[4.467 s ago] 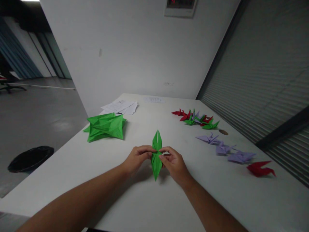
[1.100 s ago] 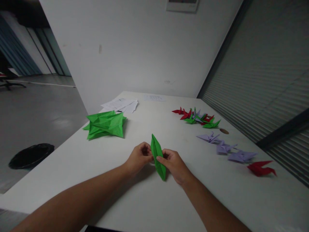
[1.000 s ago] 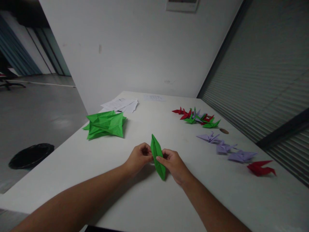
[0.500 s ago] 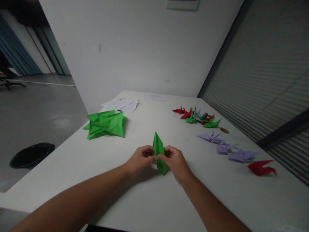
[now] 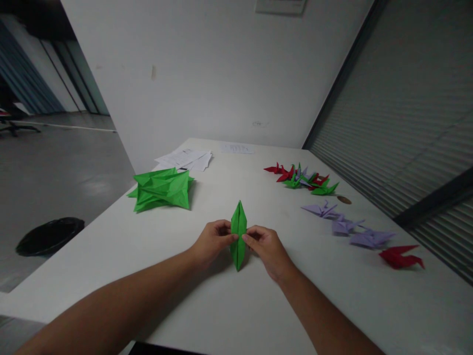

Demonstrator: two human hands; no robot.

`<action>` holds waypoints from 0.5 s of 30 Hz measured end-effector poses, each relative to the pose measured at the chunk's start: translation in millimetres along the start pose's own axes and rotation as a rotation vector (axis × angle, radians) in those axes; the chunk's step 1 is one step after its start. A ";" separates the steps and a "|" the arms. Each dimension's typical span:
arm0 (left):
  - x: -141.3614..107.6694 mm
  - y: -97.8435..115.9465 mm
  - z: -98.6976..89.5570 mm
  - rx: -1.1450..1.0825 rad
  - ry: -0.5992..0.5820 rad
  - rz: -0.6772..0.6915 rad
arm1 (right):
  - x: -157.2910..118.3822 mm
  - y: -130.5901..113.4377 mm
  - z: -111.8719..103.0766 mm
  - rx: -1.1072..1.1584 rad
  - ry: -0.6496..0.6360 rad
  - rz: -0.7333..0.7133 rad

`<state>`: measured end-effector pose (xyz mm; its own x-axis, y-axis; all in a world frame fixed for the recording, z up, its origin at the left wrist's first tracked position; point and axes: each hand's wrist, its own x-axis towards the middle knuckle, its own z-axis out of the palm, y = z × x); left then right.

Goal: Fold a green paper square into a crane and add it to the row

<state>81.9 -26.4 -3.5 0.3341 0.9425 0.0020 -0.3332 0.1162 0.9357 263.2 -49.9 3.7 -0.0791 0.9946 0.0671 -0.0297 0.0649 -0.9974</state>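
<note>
A folded green origami paper (image 5: 238,222), long and diamond-shaped with a crease down its middle, is held upright between my two hands above the table. My left hand (image 5: 217,237) pinches its left edge, thumb in front and fingers behind. On the opposite edge, my right hand (image 5: 264,241) grips it the same way. Both thumbs lie close to the centre crease. The fingertips behind the paper are hidden.
Creased green papers (image 5: 162,190) are stacked on the white table (image 5: 221,315) at left, near printed sheets (image 5: 185,159). Several purple cranes (image 5: 371,238), a red crane (image 5: 401,257) and a mixed crane pile (image 5: 303,178) lie right. A black bin (image 5: 50,236) stands left on the floor.
The green paper has turned from a slant to nearly upright and faces me more squarely. My thumbs have moved apart, showing the centre crease between them.
</note>
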 end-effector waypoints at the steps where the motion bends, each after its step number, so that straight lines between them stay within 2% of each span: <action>1: -0.2 0.2 0.2 -0.001 0.001 -0.001 | 0.2 1.1 -0.1 0.010 0.006 0.005; 8: -3.4 -0.9 2.0 -0.045 0.010 -0.032 | -0.1 4.3 3.2 0.089 -0.021 0.062; 12: -3.4 -0.3 1.1 -0.018 -0.014 0.019 | -0.6 1.3 4.5 0.089 -0.040 0.011; 15: -1.3 2.2 -3.1 0.039 -0.090 0.037 | 0.1 -0.8 3.9 0.065 -0.062 -0.038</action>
<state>77.9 -26.4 -2.5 0.4006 0.9138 0.0671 -0.3125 0.0674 0.9475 259.3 -50.1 4.6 -0.1378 0.9845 0.1085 -0.0984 0.0954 -0.9906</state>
